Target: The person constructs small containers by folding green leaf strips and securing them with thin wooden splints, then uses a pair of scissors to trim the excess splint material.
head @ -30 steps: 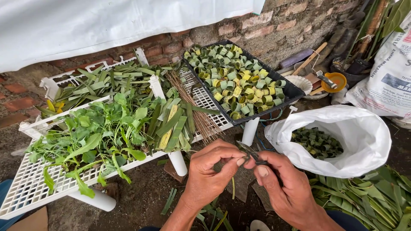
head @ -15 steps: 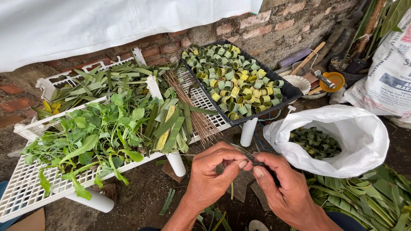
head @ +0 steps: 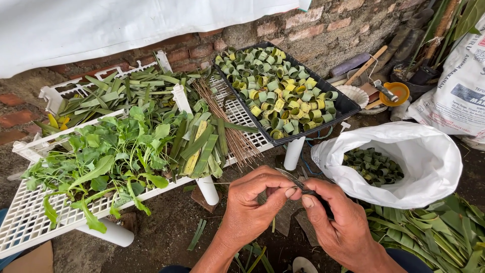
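Head view looks down on two bare hands meeting low in the middle, over dark soil. Left hand has its thumb and fingers pinched closed on a narrow strip of leaf, and right hand closes on the same strip from the other side, fingertips of both hands touching. What else the right hand may hold is hidden by its fingers. Behind the hands stands a low white plastic rack loaded with leafy green sprigs, cut leaf strips and a bundle of thin brown sticks. A black tray full of small rolled leaf rings, green and yellow, rests on the rack's far end. Right of the hands, an open white bag holds more dark green rings. Long green leaves lie on the ground beside the bag, near the right hand.
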